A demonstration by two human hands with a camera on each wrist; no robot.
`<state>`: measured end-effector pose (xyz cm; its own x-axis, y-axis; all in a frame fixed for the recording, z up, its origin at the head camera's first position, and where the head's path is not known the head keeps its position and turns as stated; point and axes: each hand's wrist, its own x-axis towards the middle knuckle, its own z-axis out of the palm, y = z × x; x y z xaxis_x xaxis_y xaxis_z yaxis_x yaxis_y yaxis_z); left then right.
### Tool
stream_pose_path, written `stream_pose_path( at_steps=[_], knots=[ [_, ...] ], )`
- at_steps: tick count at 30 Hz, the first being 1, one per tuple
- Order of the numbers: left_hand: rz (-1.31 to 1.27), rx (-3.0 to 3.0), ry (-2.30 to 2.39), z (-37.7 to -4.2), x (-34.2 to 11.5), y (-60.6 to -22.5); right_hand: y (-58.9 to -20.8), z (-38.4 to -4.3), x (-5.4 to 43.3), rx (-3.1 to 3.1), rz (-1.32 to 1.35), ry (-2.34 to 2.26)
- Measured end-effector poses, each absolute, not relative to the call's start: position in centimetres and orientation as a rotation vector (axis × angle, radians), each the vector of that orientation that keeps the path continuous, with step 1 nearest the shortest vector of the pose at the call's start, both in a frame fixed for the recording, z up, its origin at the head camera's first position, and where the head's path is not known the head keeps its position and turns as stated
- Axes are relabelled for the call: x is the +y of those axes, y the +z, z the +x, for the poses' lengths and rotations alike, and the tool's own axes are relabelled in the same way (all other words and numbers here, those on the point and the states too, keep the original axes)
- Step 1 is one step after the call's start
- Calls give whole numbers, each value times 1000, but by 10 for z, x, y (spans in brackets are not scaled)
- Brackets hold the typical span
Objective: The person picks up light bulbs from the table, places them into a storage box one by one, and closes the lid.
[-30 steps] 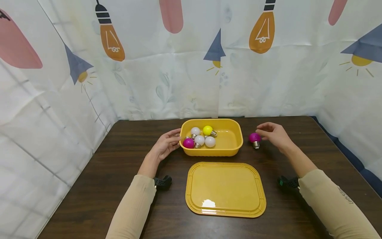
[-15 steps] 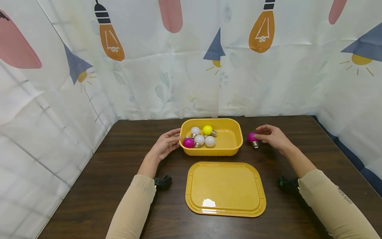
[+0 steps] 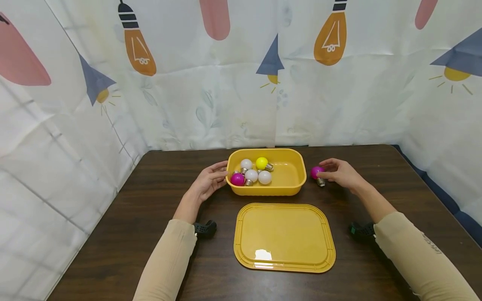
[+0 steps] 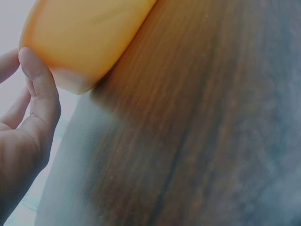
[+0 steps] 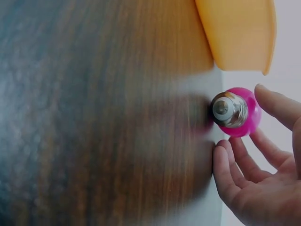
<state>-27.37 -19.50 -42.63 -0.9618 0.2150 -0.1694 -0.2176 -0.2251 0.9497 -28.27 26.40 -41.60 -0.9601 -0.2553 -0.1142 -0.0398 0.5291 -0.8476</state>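
Note:
A yellow plastic box (image 3: 286, 191) stands toward the back of the table. White, yellow and magenta light bulbs lie in its left half, among them a magenta bulb (image 3: 237, 179). The left hand (image 3: 206, 184) rests its fingertips against the box's left end, fingers fairly straight; in the left wrist view, thumb and finger meet the box's rim. Right of the box, the right hand (image 3: 340, 173) holds another magenta light bulb (image 5: 247, 110) between thumb and fingers. That bulb is tilted, its metal screw base (image 3: 321, 182) toward the person and low at the tabletop.
A yellow lid (image 3: 284, 238) lies flat on the dark wooden table (image 3: 124, 234) in front of the box. A patterned white curtain (image 3: 233, 104) hangs behind the table's back edge. Dark straps sit at both wrists.
The right hand has moved slightly left and closed its fingers round the magenta bulb, which has shifted a little toward the box and tilted. The left hand stays at the box.

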Motion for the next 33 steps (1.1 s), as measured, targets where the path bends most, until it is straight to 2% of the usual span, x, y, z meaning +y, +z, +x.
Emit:
stream_pose_path(
  at_steps=[33],
  knots=[
    [-3, 1745, 2271, -272, -196, -427, -413, -283, 264, 2547, -249, -1436]
  ],
)
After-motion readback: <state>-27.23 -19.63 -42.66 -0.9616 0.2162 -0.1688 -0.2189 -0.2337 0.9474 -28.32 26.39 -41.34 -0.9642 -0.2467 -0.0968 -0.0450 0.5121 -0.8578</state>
